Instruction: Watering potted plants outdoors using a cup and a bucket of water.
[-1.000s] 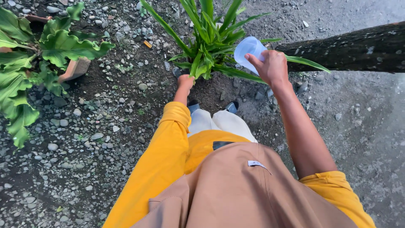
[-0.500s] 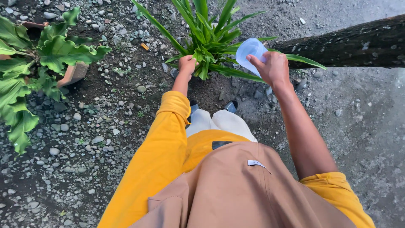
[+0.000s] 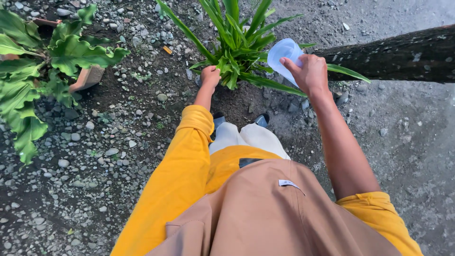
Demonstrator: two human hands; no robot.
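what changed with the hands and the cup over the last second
The left hand moved up from the soil into the base leaves of the plant and now touches them. The right hand kept its hold on the cup, tipped over the plant, barely shifting. The log and the broad-leaved plant stayed put.

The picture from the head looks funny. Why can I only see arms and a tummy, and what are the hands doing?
The camera sits on the person's head and looks down, so you see their yellow sleeves and tan apron, not a face. The right hand holds a pale blue plastic cup, tipped over a spiky green plant. The left hand is at the plant's lower leaves. The ground is dark soil with many small grey stones. A broad-leaved potted plant is on the left, and a dark tree trunk lies on the right.
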